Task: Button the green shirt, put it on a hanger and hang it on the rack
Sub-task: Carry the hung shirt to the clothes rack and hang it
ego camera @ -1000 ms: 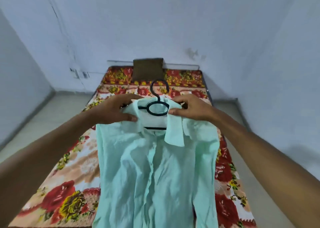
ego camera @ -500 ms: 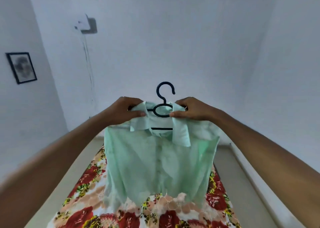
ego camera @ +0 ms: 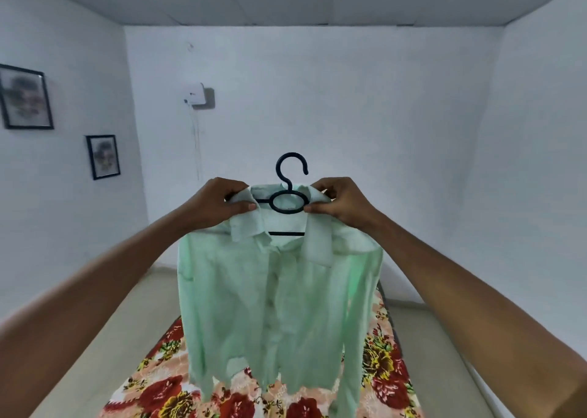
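While both hands (ego camera: 219,205) (ego camera: 341,203) pinch its collar, green shirt (ego camera: 276,306) on hanger (ego camera: 289,201) below each grip.

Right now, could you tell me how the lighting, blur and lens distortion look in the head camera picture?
Head view: even, soft light with no glare; the green shirt and black hanger are fairly sharp, held by the left hand and right hand; the forearms smear and bulge toward the lower corners; walls bow with wide-angle distortion; the framed pictures look smudged.
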A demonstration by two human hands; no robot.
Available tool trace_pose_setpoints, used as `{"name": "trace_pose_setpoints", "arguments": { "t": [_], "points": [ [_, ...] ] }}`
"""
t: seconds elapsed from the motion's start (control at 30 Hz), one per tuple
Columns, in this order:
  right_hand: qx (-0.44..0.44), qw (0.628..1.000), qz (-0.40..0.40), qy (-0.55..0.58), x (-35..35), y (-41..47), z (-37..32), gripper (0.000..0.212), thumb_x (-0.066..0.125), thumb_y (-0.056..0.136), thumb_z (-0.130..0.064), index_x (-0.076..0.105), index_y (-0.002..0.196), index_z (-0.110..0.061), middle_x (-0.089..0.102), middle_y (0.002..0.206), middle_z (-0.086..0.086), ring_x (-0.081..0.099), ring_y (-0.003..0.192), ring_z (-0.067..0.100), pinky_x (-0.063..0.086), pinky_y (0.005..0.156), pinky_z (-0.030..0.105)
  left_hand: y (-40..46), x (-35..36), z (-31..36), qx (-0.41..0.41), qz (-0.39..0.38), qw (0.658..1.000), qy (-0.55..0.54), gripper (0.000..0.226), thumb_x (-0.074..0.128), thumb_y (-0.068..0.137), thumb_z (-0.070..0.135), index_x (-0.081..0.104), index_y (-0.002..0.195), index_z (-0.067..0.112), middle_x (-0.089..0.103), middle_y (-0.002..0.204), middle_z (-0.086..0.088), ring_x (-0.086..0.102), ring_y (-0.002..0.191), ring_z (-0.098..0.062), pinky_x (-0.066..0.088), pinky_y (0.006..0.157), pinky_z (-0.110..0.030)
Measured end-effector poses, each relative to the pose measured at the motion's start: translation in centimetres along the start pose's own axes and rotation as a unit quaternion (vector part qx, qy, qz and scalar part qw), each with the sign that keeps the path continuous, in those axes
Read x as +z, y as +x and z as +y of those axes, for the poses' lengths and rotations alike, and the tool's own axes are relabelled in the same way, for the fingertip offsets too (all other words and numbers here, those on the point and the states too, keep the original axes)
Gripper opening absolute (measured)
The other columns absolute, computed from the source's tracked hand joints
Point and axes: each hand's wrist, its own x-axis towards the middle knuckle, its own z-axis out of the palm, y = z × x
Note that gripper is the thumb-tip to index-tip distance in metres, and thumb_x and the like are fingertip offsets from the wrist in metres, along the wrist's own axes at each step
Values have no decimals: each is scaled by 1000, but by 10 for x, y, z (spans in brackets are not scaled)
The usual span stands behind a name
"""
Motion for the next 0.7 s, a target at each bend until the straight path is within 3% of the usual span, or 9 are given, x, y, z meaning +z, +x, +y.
{"name": "trace_pose_setpoints", "arguments": {
  "t": [0.1,0.2,0.27,0.37,0.47,0.57,0.7],
  "points": [
    [3,999,-29,46,-12,-14,-17,35,90,78,-9,76,109,-5,77,100,4,70,78,6,57,72,22,-18,-3,26,-5,67,997,35,30,84,84,34,60,66,35,51,58,13,41,54,-4,31,51,-14],
    [25,985,-163,45,-30,-30,-35,35,83,89,-22,75,123,-20,78,118,-3,75,107,17,61,92,31,-45,-8,53,-22,92,994,58,23,85,82,38,65,71,43,58,62,11,44,55,-2,36,55,-17],
    [19,973,-226,46,-37,-39,-43,36,79,92,-20,74,127,-18,77,121,1,73,115,22,60,97,33,-67,-12,71,-42,97,993,53,17,84,81,42,69,74,44,61,65,6,44,58,-2,38,56,-20],
    [5,974,-220,47,-26,-52,-56,26,80,91,-17,78,116,-11,79,112,9,75,102,18,59,91,34,-108,-27,100,-56,53,996,32,13,83,82,43,72,87,46,71,79,13,58,69,3,45,63,-11],
    [-12,978,-204,49,2,-69,-82,17,83,89,-23,81,101,-12,80,97,8,71,85,12,55,78,31,-157,-50,126,-109,32,993,21,37,88,80,24,72,108,43,77,101,16,66,87,6,53,76,-15],
    [-30,981,-175,72,35,-82,-110,13,85,85,-22,81,94,-14,77,81,-8,66,73,6,51,68,20,-201,-79,145,-151,9,988,34,25,86,82,19,78,106,21,77,96,-8,63,83,-7,53,74,-34],
    [-100,970,-202,90,87,-106,-180,15,87,83,-23,81,93,-14,79,85,0,62,67,3,50,66,20,-285,-132,183,-176,75,979,70,5,81,86,22,77,89,21,68,74,0,54,69,1,44,61,-16]
  ]
}}
